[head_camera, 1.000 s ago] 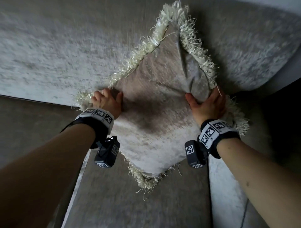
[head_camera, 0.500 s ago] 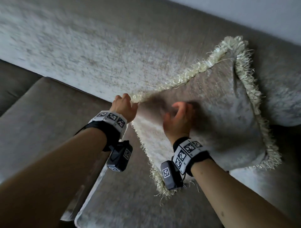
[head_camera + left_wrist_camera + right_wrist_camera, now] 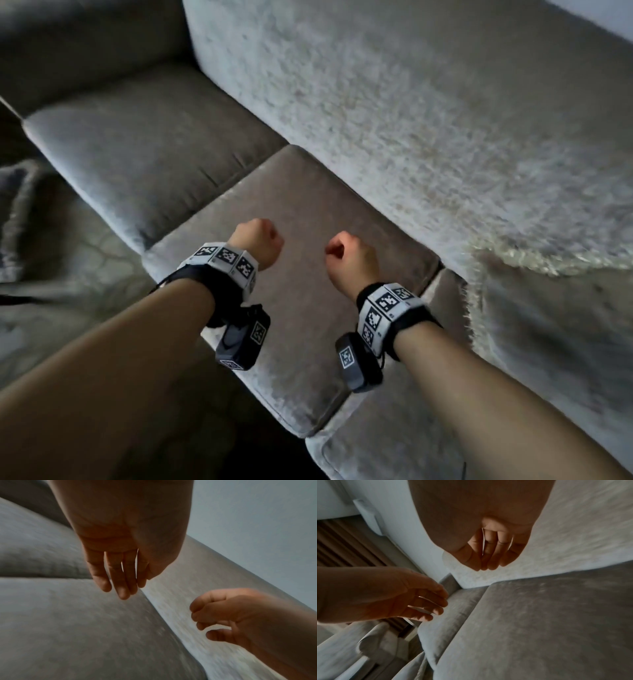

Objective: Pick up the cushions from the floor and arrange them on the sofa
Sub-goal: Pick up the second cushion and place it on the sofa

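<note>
- Head view: high, looks forward and down over both forearms at the sofa (image 3: 308, 212) seat and backrest.
- Left wrist view: close under the left hand (image 3: 126, 545), faces along the fingers; right hand (image 3: 240, 616) at lower right.
- Right wrist view: close under the right hand, left hand at left.
- All three views share the seat cushion and backrest.

A pale fringed cushion (image 3: 555, 329) leans against the grey sofa's (image 3: 394, 113) backrest (far right seat).

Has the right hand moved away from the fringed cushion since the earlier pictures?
Yes. The right hand has let go and now hangs over the seat cushion, left of the fringed cushion leaning on the sofa backrest.
</note>
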Tool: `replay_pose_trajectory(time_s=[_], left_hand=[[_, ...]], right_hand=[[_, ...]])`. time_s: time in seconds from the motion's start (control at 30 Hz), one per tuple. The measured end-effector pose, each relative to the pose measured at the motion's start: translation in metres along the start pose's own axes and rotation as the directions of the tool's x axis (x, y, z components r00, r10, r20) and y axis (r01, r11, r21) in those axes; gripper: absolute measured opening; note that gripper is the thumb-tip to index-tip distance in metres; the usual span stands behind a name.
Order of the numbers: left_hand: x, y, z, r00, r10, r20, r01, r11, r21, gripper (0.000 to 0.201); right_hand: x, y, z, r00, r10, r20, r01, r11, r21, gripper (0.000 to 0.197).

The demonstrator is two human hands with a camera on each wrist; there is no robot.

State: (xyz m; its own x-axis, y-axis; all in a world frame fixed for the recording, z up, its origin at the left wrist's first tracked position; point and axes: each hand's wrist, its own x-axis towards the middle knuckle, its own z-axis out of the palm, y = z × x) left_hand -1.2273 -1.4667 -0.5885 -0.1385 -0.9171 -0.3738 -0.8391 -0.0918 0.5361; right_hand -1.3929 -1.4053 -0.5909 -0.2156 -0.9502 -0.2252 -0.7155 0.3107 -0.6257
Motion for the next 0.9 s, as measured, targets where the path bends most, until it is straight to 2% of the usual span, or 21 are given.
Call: replay_pose_trajectory(time_s=[0.1, 0.27, 0.5, 0.67, 0.73, 0.9], left_hand=[[0.004, -0.081, -0.056, 0.993, -0.106, -0.056, 0.103, 0.993, -0.048, 0.032], [-0.004, -0.197, -0.127, 0.943, -0.298, -0.147, 0.279, 0.950, -0.138, 0.027], [0.011, -0.304, -0.191, 0.868, -0.449, -0.214, 0.394, 0.883, -0.255, 0.026], [0.060, -0.373, -0.231, 0.808, -0.560, -0.182, 0.502, 0.817, -0.285, 0.026], [0.091, -0.407, -0.251, 0.772, -0.609, -0.182, 0.529, 0.774, -0.347, 0.022], [0.158, -0.479, -0.309, 0.632, -0.761, -0.145, 0.600, 0.600, -0.529, 0.025]], right_hand=[[0.021, -0.076, 0.057, 0.992, -0.074, 0.106, 0.079, 0.996, -0.041, 0.017], [0.034, -0.185, 0.146, 0.946, -0.181, 0.267, 0.208, 0.975, -0.075, 0.016], [0.071, -0.293, 0.241, 0.864, -0.291, 0.411, 0.351, 0.933, -0.078, 0.015], [0.133, -0.348, 0.312, 0.824, -0.268, 0.499, 0.370, 0.921, -0.117, 0.012], [0.168, -0.373, 0.342, 0.810, -0.261, 0.526, 0.368, 0.923, -0.109, 0.014], [0.247, -0.435, 0.398, 0.802, -0.233, 0.550, 0.355, 0.926, -0.125, 0.016]])
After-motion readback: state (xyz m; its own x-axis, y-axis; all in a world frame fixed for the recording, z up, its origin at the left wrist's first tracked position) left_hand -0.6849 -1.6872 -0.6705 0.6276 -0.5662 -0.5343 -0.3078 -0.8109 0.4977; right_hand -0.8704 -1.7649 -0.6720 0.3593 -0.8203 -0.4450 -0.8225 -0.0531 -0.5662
